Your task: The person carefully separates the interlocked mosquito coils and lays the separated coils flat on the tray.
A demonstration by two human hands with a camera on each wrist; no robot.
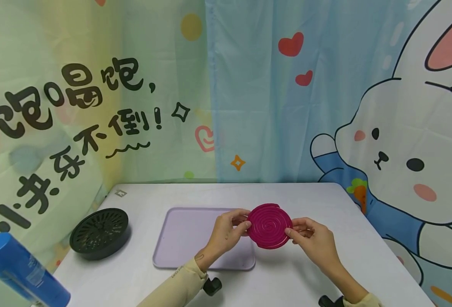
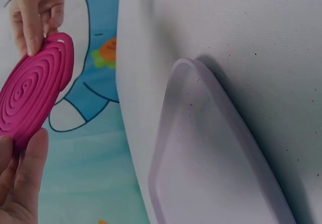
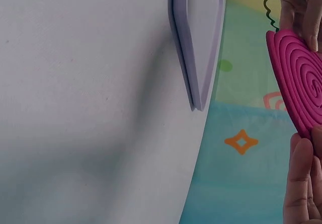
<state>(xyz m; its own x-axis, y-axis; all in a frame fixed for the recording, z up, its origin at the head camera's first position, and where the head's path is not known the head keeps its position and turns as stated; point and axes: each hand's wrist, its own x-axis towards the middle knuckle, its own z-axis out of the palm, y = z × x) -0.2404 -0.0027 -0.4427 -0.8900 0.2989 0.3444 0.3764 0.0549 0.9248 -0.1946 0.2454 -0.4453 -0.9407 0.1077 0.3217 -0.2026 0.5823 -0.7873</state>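
Note:
A magenta mosquito coil [image 1: 269,226], a flat round spiral, is held up between both hands with its face toward the head camera. My left hand [image 1: 228,230] pinches its left edge between thumb and fingers. At the opposite edge, the thumb and fingers of my right hand [image 1: 313,239] pinch the rim. In the left wrist view the coil [image 2: 30,90] appears tilted, with its rings close together. The right wrist view shows part of the coil [image 3: 297,78], cut off by the frame. Below and to the left lies a pale purple tray [image 1: 172,243], partly covered by my left forearm.
On the left of the white table [image 1: 287,283] stands a round black container [image 1: 101,232] with a slotted top. A blue can [image 1: 22,270] leans at the lower left. A printed curtain [image 1: 249,106] hangs behind the table.

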